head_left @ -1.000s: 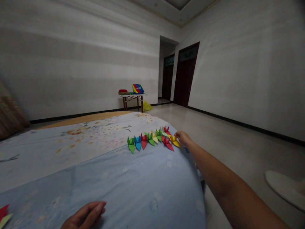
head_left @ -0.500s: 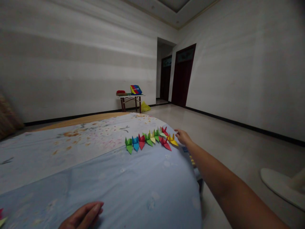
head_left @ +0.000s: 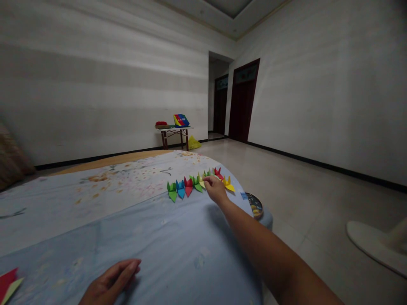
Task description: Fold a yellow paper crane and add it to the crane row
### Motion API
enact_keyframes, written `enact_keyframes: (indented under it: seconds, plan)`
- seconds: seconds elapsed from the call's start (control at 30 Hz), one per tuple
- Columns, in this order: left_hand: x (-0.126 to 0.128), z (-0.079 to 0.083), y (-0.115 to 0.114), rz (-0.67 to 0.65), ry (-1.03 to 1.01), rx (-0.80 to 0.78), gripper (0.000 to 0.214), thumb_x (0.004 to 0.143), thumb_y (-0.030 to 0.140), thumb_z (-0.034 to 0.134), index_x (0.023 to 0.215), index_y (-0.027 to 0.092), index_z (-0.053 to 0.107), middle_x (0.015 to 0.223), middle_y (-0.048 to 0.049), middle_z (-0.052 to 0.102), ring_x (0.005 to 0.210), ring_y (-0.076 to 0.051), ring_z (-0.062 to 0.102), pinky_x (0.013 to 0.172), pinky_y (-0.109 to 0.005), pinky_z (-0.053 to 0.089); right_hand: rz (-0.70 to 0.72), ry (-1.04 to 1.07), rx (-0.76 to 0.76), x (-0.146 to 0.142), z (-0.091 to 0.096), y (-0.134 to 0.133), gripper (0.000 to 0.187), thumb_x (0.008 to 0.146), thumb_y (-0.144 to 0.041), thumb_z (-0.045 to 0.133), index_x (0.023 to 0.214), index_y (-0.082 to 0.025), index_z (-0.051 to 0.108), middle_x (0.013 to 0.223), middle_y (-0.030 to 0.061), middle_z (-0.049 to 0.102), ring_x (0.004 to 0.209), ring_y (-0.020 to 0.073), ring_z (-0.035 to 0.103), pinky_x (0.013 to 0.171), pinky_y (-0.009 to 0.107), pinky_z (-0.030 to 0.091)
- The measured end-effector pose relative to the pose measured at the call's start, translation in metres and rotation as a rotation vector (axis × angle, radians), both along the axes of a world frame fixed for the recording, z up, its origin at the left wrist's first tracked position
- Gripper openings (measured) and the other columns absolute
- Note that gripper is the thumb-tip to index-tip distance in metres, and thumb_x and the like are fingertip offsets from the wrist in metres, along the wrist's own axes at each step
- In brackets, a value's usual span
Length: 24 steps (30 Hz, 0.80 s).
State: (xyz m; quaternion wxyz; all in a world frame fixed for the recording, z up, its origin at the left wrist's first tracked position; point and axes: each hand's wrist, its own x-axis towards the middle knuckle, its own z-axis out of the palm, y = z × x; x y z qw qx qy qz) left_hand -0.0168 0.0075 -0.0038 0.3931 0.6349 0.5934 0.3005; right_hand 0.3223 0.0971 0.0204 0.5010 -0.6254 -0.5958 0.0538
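A curved row of small folded paper cranes stands on the cloth-covered table. From the left come a green crane (head_left: 172, 192), a blue crane (head_left: 180, 189), a red crane (head_left: 188, 187) and another green crane (head_left: 197, 184). Right beside a pale yellow crane (head_left: 201, 182) is my right hand (head_left: 216, 189), fingertips pinched together; whether anything is between them is hidden. It covers part of the row. Past it show a yellow crane (head_left: 229, 184) and a farther red crane (head_left: 218, 172). My left hand (head_left: 112, 280) rests loosely closed on the cloth, nothing visible in it.
Red and pale green folded paper (head_left: 9, 284) lies at the left edge. Beyond the table's right edge sits a round container (head_left: 255, 206). A white round base (head_left: 375, 245) stands on the floor. A small table (head_left: 174, 128) with a colourful box stands by the wall.
My right hand has moved left, from beside the yellow crane to over the row's middle. The round container has come into view. My left hand has barely moved.
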Motion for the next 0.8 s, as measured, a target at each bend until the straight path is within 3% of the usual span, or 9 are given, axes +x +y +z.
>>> enact_keyframes:
  seconds: [0.17,0.3,0.47,0.6,0.8]
  plan:
    - [0.000,0.003,-0.002,-0.002,0.013,0.006,0.059,0.047,0.075,0.058,0.074,0.025,0.072,0.081,-0.0040,0.073,0.085,-0.028,0.066,0.076,-0.031,0.052,0.075,0.010,-0.029,-0.025,-0.018,-0.005,0.020,0.075,-0.015,0.048,0.081,-0.025,0.065,0.083,0.0006,0.067,0.084,0.0178,0.060,0.079,0.031,0.046]
    - [0.003,0.003,-0.004,-0.031,0.002,0.026,0.050,0.055,0.067,0.059,0.075,0.023,0.071,0.078,-0.0035,0.073,0.079,-0.025,0.066,0.073,-0.028,0.052,0.125,0.048,-0.054,-0.065,-0.027,0.003,0.021,0.075,-0.016,0.050,0.080,-0.029,0.065,0.080,-0.0024,0.067,0.078,0.0167,0.061,0.073,0.028,0.048]
    - [0.009,0.004,-0.021,-0.059,-0.012,0.115,0.037,0.072,0.052,0.054,0.077,0.019,0.069,0.071,-0.0023,0.069,0.070,-0.020,0.063,0.065,-0.026,0.049,0.233,0.103,-0.087,-0.112,-0.041,0.001,0.021,0.076,-0.021,0.047,0.084,-0.024,0.066,0.079,0.0014,0.068,0.074,0.0180,0.062,0.069,0.027,0.048]
    - [0.011,0.002,-0.031,-0.138,0.029,0.230,0.038,0.082,0.042,0.043,0.078,0.012,0.066,0.069,-0.0044,0.066,0.064,-0.016,0.059,0.059,-0.023,0.046,0.343,0.111,-0.104,-0.114,-0.056,-0.006,0.026,0.074,-0.028,0.045,0.085,-0.018,0.066,0.085,0.0069,0.067,0.081,0.0210,0.060,0.077,0.032,0.045]
    - [-0.011,0.009,-0.025,-0.007,0.170,0.286,0.036,0.084,0.040,0.043,0.084,0.012,0.066,0.073,-0.0037,0.067,0.067,-0.015,0.060,0.060,-0.022,0.046,0.389,0.052,-0.154,-0.103,-0.072,0.000,0.030,0.074,-0.034,0.044,0.088,-0.017,0.065,0.087,0.0087,0.066,0.080,0.0219,0.060,0.076,0.033,0.045]
